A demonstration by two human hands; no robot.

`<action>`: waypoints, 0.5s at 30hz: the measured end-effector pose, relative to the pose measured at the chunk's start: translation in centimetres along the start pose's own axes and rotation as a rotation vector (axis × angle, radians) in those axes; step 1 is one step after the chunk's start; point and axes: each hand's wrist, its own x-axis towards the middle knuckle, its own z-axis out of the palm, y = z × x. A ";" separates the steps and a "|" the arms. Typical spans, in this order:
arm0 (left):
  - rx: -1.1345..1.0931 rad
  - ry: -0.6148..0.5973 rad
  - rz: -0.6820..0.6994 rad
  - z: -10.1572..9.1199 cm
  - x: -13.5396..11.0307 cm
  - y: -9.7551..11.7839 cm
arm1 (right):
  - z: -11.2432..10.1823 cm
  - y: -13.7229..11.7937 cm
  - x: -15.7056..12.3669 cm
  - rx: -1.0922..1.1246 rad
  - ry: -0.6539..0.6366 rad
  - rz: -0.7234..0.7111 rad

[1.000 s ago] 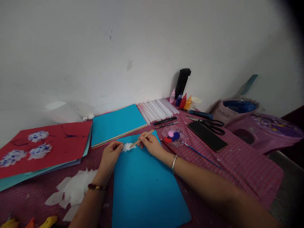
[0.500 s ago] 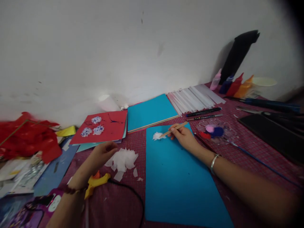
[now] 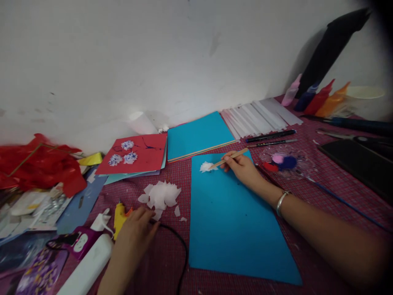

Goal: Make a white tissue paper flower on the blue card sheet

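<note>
My right hand point(image 3: 242, 167) pinches a thin wooden stick point(image 3: 229, 158). The stick's tip rests on a small white crumpled tissue piece point(image 3: 205, 166) at the top of a blue paper sheet point(image 3: 230, 221). My left hand point(image 3: 136, 232) is down at the lower left, its fingers curled around the handle of a yellow glue gun point(image 3: 119, 215) with a black cord point(image 3: 178, 246). A pile of white tissue pieces point(image 3: 161, 195) lies just beyond that hand.
Red card with white-blue flowers point(image 3: 135, 159) and a stack of blue paper point(image 3: 199, 136) lie by the wall. White strips point(image 3: 260, 118), pens point(image 3: 270, 136), paint bottles point(image 3: 319, 100), a paint palette point(image 3: 282, 163), a brush point(image 3: 340, 200) and a black slab point(image 3: 359, 164) sit on the right. Red crumpled paper point(image 3: 39, 168) is at left.
My left hand let go of the tissue piece, swung down and left, and settled on the glue gun. The view turned left. My right hand kept the stick on the tissue.
</note>
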 end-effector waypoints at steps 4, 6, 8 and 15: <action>0.242 0.021 0.012 0.6 -0.2 0.9 | 0.0 0.0 0.0 -0.004 -0.007 -0.002; 0.260 0.040 0.030 1.1 0.0 0.9 | 0.0 0.0 0.0 -0.005 -0.009 0.002; 0.234 0.045 0.049 1.6 0.3 0.6 | 0.0 0.0 0.0 0.000 -0.010 0.004; 0.027 0.159 -0.022 0.9 -0.5 -0.6 | 0.0 0.0 0.0 0.008 -0.017 -0.001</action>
